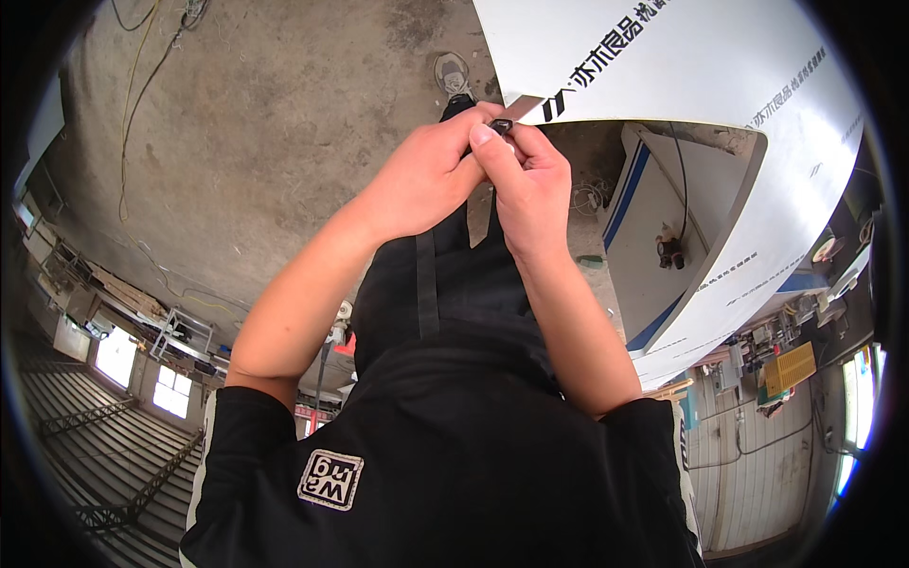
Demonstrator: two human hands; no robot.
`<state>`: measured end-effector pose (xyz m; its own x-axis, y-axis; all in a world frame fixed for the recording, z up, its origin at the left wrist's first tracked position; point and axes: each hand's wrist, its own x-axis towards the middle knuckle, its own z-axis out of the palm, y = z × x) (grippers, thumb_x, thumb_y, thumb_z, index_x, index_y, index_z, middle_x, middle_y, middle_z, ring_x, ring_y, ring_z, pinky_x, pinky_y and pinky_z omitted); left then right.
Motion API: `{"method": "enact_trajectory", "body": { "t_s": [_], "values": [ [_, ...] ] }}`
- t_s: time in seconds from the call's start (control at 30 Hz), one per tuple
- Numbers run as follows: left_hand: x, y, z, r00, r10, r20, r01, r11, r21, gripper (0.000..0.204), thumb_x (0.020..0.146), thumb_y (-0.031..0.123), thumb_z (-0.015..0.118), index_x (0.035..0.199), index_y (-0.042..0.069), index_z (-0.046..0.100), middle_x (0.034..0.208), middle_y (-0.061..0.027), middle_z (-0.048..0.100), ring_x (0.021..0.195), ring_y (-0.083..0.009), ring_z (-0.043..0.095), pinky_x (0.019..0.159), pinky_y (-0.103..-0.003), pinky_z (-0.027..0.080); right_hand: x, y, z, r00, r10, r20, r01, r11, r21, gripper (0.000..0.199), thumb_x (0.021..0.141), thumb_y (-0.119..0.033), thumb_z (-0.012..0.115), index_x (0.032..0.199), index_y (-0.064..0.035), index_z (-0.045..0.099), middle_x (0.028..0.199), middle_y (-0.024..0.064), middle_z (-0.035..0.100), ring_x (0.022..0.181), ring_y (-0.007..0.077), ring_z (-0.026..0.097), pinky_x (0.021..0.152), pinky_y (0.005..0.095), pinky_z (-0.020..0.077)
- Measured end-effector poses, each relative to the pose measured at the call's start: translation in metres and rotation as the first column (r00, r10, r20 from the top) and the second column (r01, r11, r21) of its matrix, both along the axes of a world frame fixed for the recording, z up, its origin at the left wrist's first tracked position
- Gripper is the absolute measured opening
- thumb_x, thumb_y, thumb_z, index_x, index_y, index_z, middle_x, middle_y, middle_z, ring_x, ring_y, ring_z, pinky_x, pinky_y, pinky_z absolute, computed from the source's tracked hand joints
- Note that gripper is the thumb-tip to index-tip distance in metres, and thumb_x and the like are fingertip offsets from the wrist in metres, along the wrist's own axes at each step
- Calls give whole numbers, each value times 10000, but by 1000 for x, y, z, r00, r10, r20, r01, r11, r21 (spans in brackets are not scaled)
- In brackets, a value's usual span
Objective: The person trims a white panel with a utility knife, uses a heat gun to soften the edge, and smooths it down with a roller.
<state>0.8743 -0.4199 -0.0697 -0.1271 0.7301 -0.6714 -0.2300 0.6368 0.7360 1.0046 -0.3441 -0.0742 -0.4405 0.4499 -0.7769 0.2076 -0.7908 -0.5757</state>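
Observation:
Both my hands meet in front of my body, close to the near edge of a large white board (653, 66). Between the fingertips is a small black tool with a flat, grey-brown blade-like strip (524, 107) that points up and right over the board's corner. My left hand (431, 166) is closed, its fingers curled around the tool's lower part. My right hand (532, 180) is closed too, its thumb pressing on the black part (501, 125). The fingers hide most of the tool, so its exact kind does not show.
Below the board's cut-out edge, a small power tool (669, 250) with a black cable rests on a pale surface. My shoe (452, 74) stands on the concrete floor (284, 104). Cables (142, 123) trail at the left. A yellow crate (790, 369) is at the right.

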Motion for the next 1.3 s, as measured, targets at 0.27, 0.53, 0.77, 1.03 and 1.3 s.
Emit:
{"method": "enact_trajectory", "body": {
  "t_s": [0.27,0.53,0.77,1.03,1.3],
  "values": [
    [1,3,-1,1000,-21,-1,21,1000,-14,349,1037,193,574,1346,30,574,988,-169,721,897,-308,706,821,-393,538,4,0,-2,1000,-8,5,8,999,51,218,976,-134,764,1070,57,721,902,-35,673,800,0,574,696,179,453],
    [23,2,-2,1000,6,21,-5,999,-46,316,1042,203,574,1304,27,567,1043,-178,715,926,-338,700,840,-402,538,20,13,0,996,84,-5,-84,996,16,238,985,-137,757,1127,47,707,902,-53,647,786,-4,539,690,186,440],
    [14,-2,4,991,125,45,-120,987,-109,327,1049,157,567,1350,31,582,1117,-146,730,1028,-279,706,918,-362,533,-2,6,1,998,45,-34,-45,999,3,329,981,-125,754,1246,57,683,895,-70,603,787,-6,517,705,185,441],
    [12,0,6,996,83,14,-82,996,-36,387,1097,142,481,1463,33,546,1155,-62,712,1085,-152,646,980,-322,507,2,8,-1,994,108,7,-108,994,23,301,979,-147,764,1193,57,706,855,-73,594,778,-9,518,683,176,429],
    [2,3,5,999,-44,-19,42,997,-59,408,1079,132,493,1472,36,544,1124,-76,718,1042,-171,667,955,-323,515,1,8,0,998,66,-10,-65,998,19,280,983,-150,767,1160,59,708,921,-30,679,805,5,580,698,180,460]
  ]
}}
